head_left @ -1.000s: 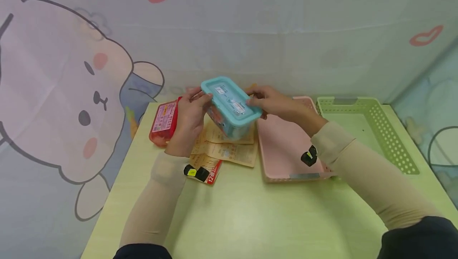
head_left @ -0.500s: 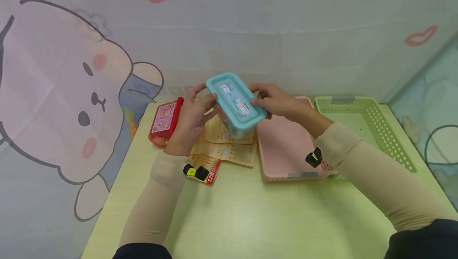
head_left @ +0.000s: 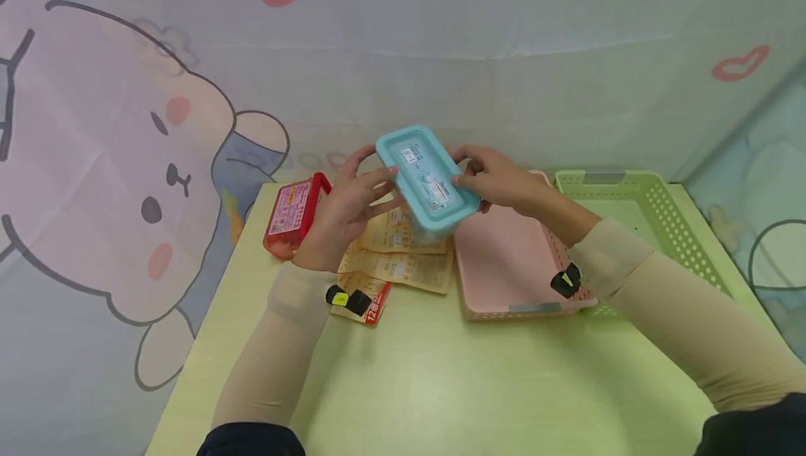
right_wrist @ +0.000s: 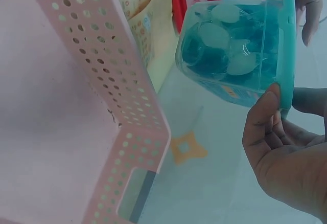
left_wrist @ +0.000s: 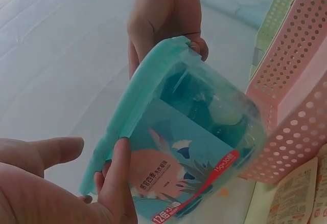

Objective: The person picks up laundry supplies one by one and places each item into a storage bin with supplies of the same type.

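Note:
A clear tub of laundry pods (head_left: 431, 180) with a light-blue lid is held up tilted above the table. Its printed side label (left_wrist: 173, 178) faces the left wrist camera, and teal pods show through the wall. My right hand (head_left: 497, 176) pinches the lid's right edge between thumb and fingers. On the opposite side, my left hand (head_left: 352, 204) has fairly straight, spread fingers touching the tub below the lid. The left thumb (left_wrist: 64, 150) appears slightly apart from the lid in the left wrist view. Beneath the tub lie several tan pouches (head_left: 403, 271).
A red-lidded pack (head_left: 292, 211) stands at the table's left back. To the right of the pouches is a pink perforated basket (head_left: 504, 260), with a green basket (head_left: 630, 194) beside it. A printed curtain (head_left: 504, 57) hangs behind the table (head_left: 403, 386).
The tub has moved a little right and up, and its lid now faces the head camera more. The left hand's fingers have spread from their earlier hold; the right hand keeps its pinch.

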The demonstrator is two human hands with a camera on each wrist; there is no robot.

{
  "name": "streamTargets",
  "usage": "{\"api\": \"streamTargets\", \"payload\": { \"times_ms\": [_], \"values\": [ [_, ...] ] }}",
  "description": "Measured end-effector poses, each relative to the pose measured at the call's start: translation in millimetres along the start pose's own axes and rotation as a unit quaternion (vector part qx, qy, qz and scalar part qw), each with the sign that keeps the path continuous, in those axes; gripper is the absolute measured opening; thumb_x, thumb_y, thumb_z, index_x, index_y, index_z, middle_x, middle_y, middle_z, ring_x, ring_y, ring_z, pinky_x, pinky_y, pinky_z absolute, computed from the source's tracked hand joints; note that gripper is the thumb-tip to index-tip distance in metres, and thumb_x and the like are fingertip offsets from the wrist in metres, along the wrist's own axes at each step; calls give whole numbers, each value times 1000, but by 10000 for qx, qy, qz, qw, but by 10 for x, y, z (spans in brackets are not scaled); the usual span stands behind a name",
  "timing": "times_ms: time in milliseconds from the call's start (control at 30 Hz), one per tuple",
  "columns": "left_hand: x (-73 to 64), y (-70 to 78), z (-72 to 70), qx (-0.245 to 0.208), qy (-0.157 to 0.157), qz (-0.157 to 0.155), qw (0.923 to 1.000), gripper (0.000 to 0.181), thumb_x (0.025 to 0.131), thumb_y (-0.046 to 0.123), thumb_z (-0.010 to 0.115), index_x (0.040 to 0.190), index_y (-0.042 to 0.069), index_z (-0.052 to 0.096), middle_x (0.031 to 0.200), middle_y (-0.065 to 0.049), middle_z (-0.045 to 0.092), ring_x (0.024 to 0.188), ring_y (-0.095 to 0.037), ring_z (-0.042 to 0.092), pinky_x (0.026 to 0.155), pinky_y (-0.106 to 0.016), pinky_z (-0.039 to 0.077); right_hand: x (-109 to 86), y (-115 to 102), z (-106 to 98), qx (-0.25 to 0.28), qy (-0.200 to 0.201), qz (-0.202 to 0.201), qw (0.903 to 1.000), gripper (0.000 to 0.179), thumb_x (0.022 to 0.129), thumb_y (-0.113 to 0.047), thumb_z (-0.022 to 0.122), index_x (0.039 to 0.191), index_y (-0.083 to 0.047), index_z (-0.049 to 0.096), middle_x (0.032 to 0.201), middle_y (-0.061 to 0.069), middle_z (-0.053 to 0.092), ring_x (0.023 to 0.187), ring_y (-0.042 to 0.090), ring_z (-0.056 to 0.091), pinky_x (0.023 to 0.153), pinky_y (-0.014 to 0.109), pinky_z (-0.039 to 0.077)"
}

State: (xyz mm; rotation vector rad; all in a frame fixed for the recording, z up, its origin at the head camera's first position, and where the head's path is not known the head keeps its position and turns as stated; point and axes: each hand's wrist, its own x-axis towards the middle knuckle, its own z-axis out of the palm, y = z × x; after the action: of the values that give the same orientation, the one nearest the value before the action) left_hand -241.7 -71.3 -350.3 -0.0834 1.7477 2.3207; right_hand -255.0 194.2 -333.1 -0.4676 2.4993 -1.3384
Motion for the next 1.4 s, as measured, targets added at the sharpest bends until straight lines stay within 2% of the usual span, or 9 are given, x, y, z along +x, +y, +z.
{"api": "streamTargets", "payload": {
  "times_ms": [333, 600, 767, 933, 1033, 1167, 1300, 1400],
  "values": [
    [16, 42, 199, -85, -460, -73, 9989, 67, 103, 15, 71, 159, 29, 37, 147, -14, 52, 125, -36, 65, 83, -44, 63, -137, -51, -198, -206, 224, 69, 9995, 36, 106, -18, 62, 138, -3, 57, 94, 17, 64, 67, 25, 63, 55, 38, 58],
    [26, 72, 388, -236, -557, -121, 9981, 68, 102, 13, 72, 159, 29, 39, 147, -11, 52, 122, -33, 66, 83, -42, 64, -255, -48, -342, -179, 325, 196, 9991, 36, 105, -16, 62, 137, 1, 57, 95, 17, 63, 66, 23, 63, 52, 35, 56],
    [60, 100, 477, -179, -701, -203, 9972, 66, 102, 11, 72, 158, 29, 41, 144, -11, 55, 117, -32, 66, 87, -43, 63, -339, -23, -406, 201, 400, 417, 9981, 33, 105, -17, 62, 132, 2, 56, 98, 16, 62, 70, 23, 61, 54, 36, 56],
    [116, 103, 552, -239, -779, -420, 9958, 66, 102, 8, 71, 158, 29, 45, 141, -11, 58, 111, -29, 64, 87, -39, 63, -379, 15, -482, 735, 309, 708, 9943, 30, 106, -18, 63, 125, 3, 55, 96, 13, 61, 70, 18, 58, 56, 31, 52],
    [165, 74, 599, -502, -844, -593, 9934, 65, 101, 5, 70, 158, 28, 49, 142, -10, 56, 111, -28, 62, 86, -37, 63, -403, 46, -532, 952, 218, 819, 9918, 36, 107, -17, 62, 135, 2, 51, 100, 12, 60, 71, 17, 58, 56, 30, 50],
    [236, -2, 677, -880, -945, -890, 9876, 64, 100, 1, 70, 156, 27, 53, 147, -7, 50, 112, -27, 60, 83, -33, 64, -467, 89, -591, 985, 134, 862, 9913, 49, 108, -14, 60, 152, -2, 42, 105, 12, 58, 73, 18, 59, 57, 32, 49],
    [273, -76, 786, -1018, -970, -1055, 9844, 66, 99, -1, 71, 156, 26, 53, 148, -6, 46, 111, -26, 60, 82, -31, 63, -552, 148, -644, 949, 155, 842, 9918, 55, 109, -15, 59, 158, -3, 37, 104, 11, 58, 74, 19, 59, 56, 33, 48],
    [278, -123, 862, -1032, -997, -1063, 9839, 66, 100, 0, 71, 158, 23, 51, 146, -8, 50, 110, -26, 60, 84, -30, 62, -617, 185, -673, 979, 272, 787, 9917, 56, 110, -17, 58, 159, -3, 36, 103, 9, 58, 72, 18, 58, 55, 32, 47]
  ]
}}
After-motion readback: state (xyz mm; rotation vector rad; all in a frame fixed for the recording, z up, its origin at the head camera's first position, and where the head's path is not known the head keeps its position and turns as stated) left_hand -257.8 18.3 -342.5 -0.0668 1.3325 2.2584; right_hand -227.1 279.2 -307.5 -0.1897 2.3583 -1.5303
